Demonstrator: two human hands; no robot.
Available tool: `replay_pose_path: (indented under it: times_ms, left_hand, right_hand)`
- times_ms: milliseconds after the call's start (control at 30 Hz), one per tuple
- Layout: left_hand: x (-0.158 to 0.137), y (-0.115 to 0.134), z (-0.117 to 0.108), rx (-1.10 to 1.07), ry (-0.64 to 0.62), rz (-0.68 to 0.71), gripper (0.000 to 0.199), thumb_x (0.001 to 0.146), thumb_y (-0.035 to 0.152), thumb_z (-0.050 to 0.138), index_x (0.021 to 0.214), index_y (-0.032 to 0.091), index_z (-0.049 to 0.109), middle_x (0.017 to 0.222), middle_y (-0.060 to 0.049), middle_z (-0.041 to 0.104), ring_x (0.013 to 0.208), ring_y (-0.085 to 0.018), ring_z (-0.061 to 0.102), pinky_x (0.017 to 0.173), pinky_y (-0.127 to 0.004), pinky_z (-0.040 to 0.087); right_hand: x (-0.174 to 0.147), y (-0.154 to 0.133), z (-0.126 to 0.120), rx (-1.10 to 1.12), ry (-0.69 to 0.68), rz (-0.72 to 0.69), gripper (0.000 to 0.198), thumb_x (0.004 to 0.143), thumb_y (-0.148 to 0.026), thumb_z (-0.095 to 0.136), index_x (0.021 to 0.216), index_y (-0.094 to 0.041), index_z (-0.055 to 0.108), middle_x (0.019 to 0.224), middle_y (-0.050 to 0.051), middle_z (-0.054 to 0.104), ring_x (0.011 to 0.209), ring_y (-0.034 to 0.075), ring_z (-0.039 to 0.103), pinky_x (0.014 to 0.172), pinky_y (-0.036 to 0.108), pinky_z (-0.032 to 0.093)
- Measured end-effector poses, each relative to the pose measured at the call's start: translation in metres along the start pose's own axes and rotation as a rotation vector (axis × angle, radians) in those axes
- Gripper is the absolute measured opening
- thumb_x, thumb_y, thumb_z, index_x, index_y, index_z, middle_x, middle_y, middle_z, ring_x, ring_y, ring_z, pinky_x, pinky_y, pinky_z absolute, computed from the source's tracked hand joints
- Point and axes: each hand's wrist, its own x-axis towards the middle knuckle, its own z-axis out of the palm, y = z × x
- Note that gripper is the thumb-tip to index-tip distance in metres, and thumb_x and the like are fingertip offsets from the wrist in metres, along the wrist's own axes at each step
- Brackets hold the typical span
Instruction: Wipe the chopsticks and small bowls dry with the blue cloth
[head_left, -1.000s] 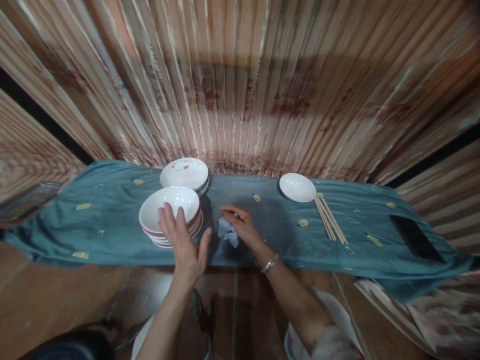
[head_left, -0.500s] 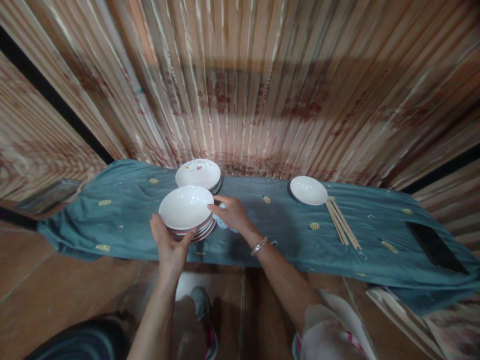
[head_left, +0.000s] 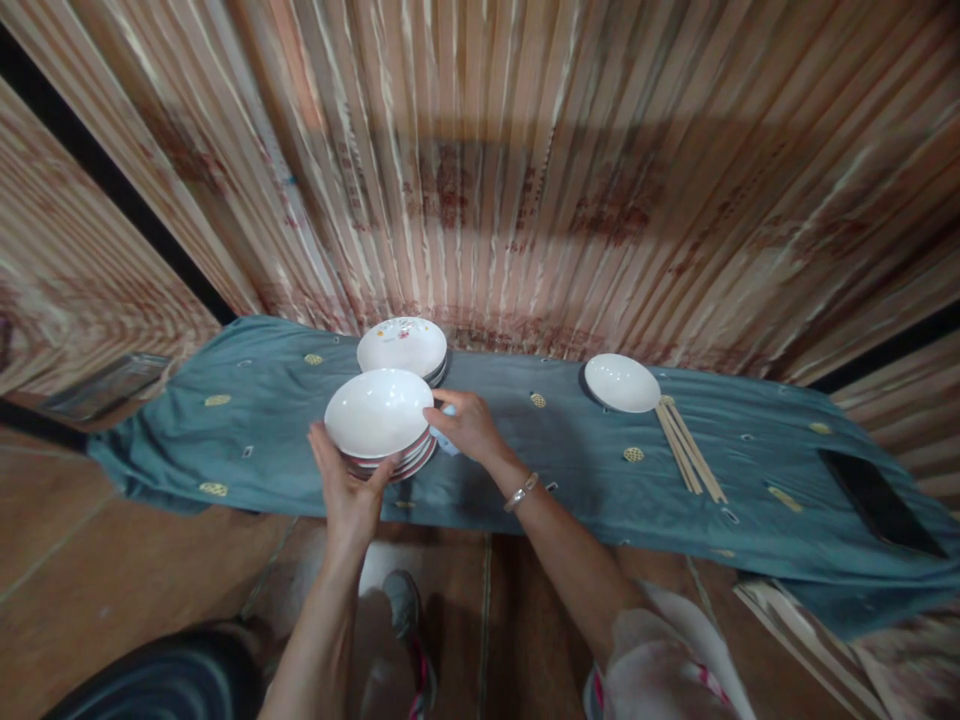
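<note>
— Hands now? What has changed since a second ago?

— Left hand [head_left: 346,490] was flat over the near stack of bowls [head_left: 380,425]; it now cups the stack's near rim from below, its grip closed on it. Right hand [head_left: 466,425] has left the pale cloth [head_left: 448,440] it pressed on the tabletop and holds the stack's right rim, grip closed, the cloth tucked under its fingers.

— Where does the stack sit?

— On the blue runner [head_left: 225,440], left of middle, just in front of the second stack [head_left: 403,347], nearly touching it.

— Room around it?

— The runner's near edge lies close below the stack. Open cloth to the left, and a wide bare stretch to the right before the single bowl [head_left: 621,382] and the chopsticks [head_left: 690,450]. The dark phone [head_left: 877,500] lies well apart at the far right.

— Which way does the stack point?

— Mouth up, level. Round, so no long axis; the chopsticks run away from the viewer, slanting left.
</note>
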Motion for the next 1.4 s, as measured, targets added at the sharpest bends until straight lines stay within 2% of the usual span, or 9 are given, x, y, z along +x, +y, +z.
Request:
replay_pose_path:
  times_ms: [133,333,567,733,900,1033,1167,1300,1400]
  left_hand:
    - [-0.001,0.004,-0.002,0.041,0.022,0.011,0.126,0.063,0.052,0.085,0.161,0.015,0.014,0.169,-0.021,0.011,0.157,-0.033,0.003,0.125,-0.044,0.005]
    - [-0.008,0.027,-0.007,0.090,0.049,0.199,0.123,0.070,0.046,0.084,0.162,0.019,0.008,0.171,-0.018,0.007,0.157,-0.031,0.001,0.126,-0.043,0.003]
    - [-0.036,0.066,0.009,-0.094,-0.042,0.383,0.127,0.071,0.035,0.086,0.162,0.031,-0.003,0.172,-0.008,-0.006,0.157,-0.029,-0.004,0.125,-0.044,-0.002]
    - [-0.060,0.071,0.039,-0.358,-0.235,0.228,0.106,0.085,0.037,0.073,0.161,0.037,-0.001,0.172,-0.003,-0.009,0.157,-0.027,-0.004,0.125,-0.045,0.009]
    - [-0.070,0.063,0.071,-0.353,-0.332,0.116,0.089,0.095,0.038,0.060,0.162,0.035,0.002,0.172,-0.003,-0.003,0.157,-0.023,-0.001,0.126,-0.041,0.006]
    - [-0.066,0.054,0.091,-0.400,-0.356,-0.004,0.093,0.091,0.041,0.063,0.162,0.032,0.005,0.172,-0.005,0.004,0.157,-0.023,0.005,0.126,-0.039,0.006]
    - [-0.060,0.043,0.110,-0.549,-0.378,-0.230,0.110,0.081,0.039,0.071,0.162,0.030,-0.003,0.172,-0.009,0.009,0.156,-0.026,0.016,0.124,-0.042,0.018]
    - [-0.061,0.030,0.128,-0.576,-0.431,-0.444,0.112,0.078,0.034,0.070,0.161,0.035,-0.006,0.171,-0.007,0.014,0.152,-0.029,0.028,0.114,-0.045,0.040]
    - [-0.065,0.022,0.138,-0.553,-0.478,-0.457,0.109,0.080,0.033,0.067,0.160,0.036,-0.007,0.171,-0.006,0.016,0.151,-0.029,0.031,0.112,-0.045,0.044]
  right_hand:
    - [0.000,-0.001,-0.001,0.039,0.039,-0.027,0.026,0.085,-0.021,0.062,0.104,-0.019,0.080,0.081,-0.001,0.077,0.073,0.015,0.068,0.075,0.022,0.048]
    - [-0.005,-0.009,-0.006,0.265,0.135,-0.048,0.032,0.082,-0.024,0.063,0.110,-0.020,0.078,0.072,-0.004,0.073,0.065,0.012,0.064,0.068,0.021,0.049]
    - [-0.051,-0.010,-0.044,0.440,0.335,-0.040,0.032,0.082,-0.034,0.066,0.110,-0.026,0.078,0.068,-0.005,0.068,0.061,0.013,0.061,0.063,0.024,0.050]
    - [-0.086,0.015,-0.065,0.469,0.449,0.087,0.029,0.077,-0.036,0.068,0.102,-0.025,0.079,0.064,-0.004,0.064,0.056,0.012,0.054,0.056,0.025,0.046]
    - [-0.106,0.053,-0.063,0.507,0.435,0.263,0.035,0.074,-0.042,0.070,0.100,-0.021,0.080,0.066,-0.002,0.067,0.052,0.011,0.051,0.051,0.025,0.044]
    - [-0.111,0.079,-0.060,0.438,0.430,0.303,0.036,0.074,-0.044,0.068,0.099,-0.021,0.079,0.068,0.000,0.071,0.055,0.013,0.057,0.054,0.026,0.047]
    - [-0.117,0.101,-0.075,0.215,0.338,0.315,0.037,0.077,-0.048,0.065,0.099,-0.021,0.078,0.071,0.003,0.075,0.064,0.019,0.067,0.066,0.031,0.053]
    - [-0.125,0.114,-0.105,0.053,0.439,0.364,0.046,0.081,-0.052,0.065,0.111,-0.019,0.074,0.084,0.006,0.078,0.079,0.023,0.072,0.081,0.036,0.055]
    - [-0.127,0.109,-0.121,0.174,0.531,0.302,0.046,0.083,-0.054,0.065,0.113,-0.020,0.073,0.098,0.008,0.079,0.090,0.024,0.072,0.088,0.039,0.054]
